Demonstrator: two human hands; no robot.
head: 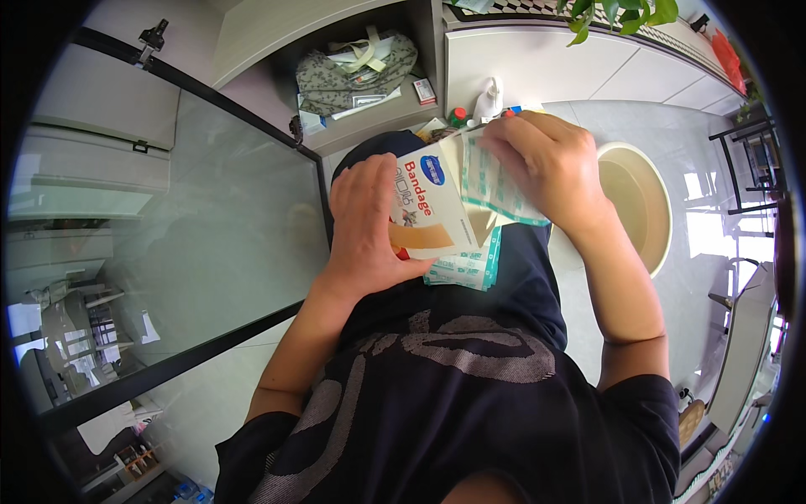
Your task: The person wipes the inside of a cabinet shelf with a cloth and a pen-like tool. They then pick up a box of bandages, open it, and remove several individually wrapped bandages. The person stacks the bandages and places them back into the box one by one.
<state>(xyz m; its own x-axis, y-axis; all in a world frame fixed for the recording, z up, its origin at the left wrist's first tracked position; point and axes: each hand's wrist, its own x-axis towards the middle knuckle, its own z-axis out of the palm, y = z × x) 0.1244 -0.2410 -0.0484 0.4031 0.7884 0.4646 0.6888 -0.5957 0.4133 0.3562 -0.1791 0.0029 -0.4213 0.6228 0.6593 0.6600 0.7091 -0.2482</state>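
A white cardboard bandage box [434, 205] is tilted above my lap, its end flap raised on the right side. My left hand [368, 220] grips the box from the left, thumb along its lower edge. In my right hand [544, 164] are wrapped adhesive bandages [497, 183] with green-printed paper, held at the box's end; whether they are partly inside it I cannot tell. A stack of similar wrapped bandages [463, 268] rests on my dark-clothed lap, partly under the box. My right fingertips are partly hidden behind the hand.
A cream bucket [636, 208] stands on the floor at the right. Black-framed glass [239, 220] rises along the left. Ahead, a cabinet niche [390, 120] holds a patterned bag [352, 75] and a small box [424, 92]. Beside it stands a white bottle [489, 101].
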